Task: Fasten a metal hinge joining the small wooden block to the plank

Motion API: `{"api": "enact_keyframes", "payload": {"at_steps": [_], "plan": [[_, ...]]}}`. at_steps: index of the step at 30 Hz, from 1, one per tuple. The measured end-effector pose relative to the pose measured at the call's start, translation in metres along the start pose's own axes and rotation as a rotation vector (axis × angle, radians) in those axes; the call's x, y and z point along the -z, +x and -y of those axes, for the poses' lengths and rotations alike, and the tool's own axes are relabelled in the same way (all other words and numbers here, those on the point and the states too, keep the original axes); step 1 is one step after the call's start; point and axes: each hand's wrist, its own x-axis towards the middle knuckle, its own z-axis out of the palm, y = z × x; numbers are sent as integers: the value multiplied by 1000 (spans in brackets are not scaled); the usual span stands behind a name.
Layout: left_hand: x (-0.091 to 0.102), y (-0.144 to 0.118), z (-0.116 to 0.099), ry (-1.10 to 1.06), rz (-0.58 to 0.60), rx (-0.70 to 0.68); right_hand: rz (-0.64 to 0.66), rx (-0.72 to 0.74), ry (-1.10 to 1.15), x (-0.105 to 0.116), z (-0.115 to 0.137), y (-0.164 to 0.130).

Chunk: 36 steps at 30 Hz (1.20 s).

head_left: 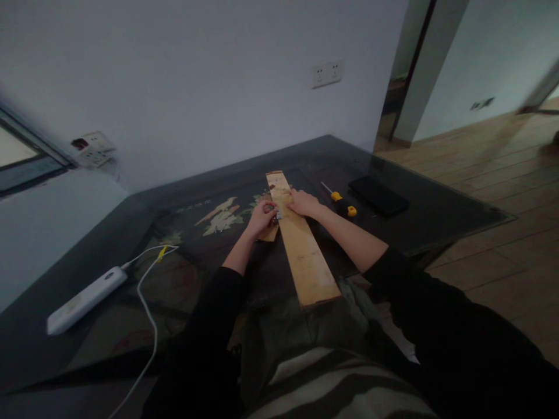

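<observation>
Dim light — pale sheen on floor [493,151], soft blur overall — edges stretched.

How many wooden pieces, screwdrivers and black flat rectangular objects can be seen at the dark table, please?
Wooden pieces: 2 (long pale board, partly hidden tan piece)
Screwdriver with yellow-and-black handle: 1
Black flat rectangular object: 1
Total: 4

Board [308,256] on table [449,212]; right of it, screwdriver [342,203], then possibly a case [379,195].
</observation>
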Motion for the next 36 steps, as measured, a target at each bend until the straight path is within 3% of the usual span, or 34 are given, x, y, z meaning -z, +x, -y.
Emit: {"api": "enact_keyframes", "payload": {"at_steps": [4,9,16,22,27,31,36], "plan": [[0,-1,3,-17,6,-14,-85,34,18,4,3,-4],[-2,-6,3,-86,8,-23,-201,217,71,7,8,-1],[-5,-8,3,-135,-9,6,-59,328,81,1,16,-3],[-6,-8,4,-145,-29,-13,-111,393,-126,-7,21,-8],[-3,-7,5,-16,-33,-7,-88,437,-247,-8,24,-9],[0,-8,5,121,-59,-62,-79,456,-276,-8,24,-6],[-3,-12,-2,73,-62,-5,-71,451,-280,-9,24,-4]]}}
